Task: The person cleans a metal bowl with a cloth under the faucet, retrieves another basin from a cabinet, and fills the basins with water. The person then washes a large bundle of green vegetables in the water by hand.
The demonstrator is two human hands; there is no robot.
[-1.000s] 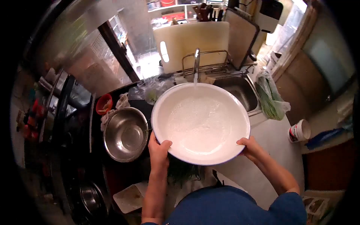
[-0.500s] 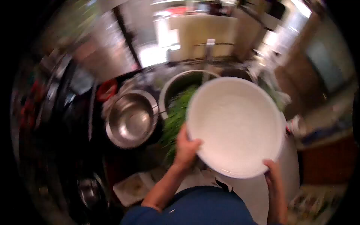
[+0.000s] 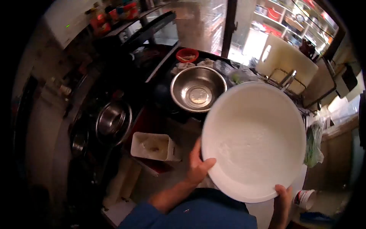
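A large white basin is held up in front of my body, its hollow side facing me. My left hand grips its left rim, thumb over the edge and fingers behind. At the lower right rim my right hand holds on in the same way, most of its fingers hidden beneath. The inside shows a wet-looking sheen and no items. Just beyond the basin's upper left edge sits a stainless steel bowl on the dark counter. Whatever lies straight behind the basin is hidden.
A red basket stands behind the steel bowl. To the left are a white square container and metal pots. A cutting board leans in a rack by the faucet. At right are a plastic bag and a white tub.
My view has swung left, bringing the stove side into sight. The basin, still in both hands, now covers the spot where the pot of greens showed.
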